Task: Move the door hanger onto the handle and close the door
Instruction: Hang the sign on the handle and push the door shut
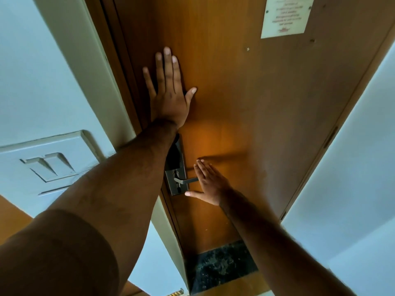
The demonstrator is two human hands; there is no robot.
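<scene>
Pressing two flat hands, left hand (168,97) and right hand (210,185), against one door (245,99).

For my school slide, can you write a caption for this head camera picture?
Left hand and right hand flat on the wooden door beside its lever handle.

The left forearm (119,189) hides the lock plate's (176,176) upper part; the notice's (286,16) print is blurred.

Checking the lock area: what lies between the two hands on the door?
In the head view, the dark lock plate with its lever handle lies between left hand and right hand.
</scene>
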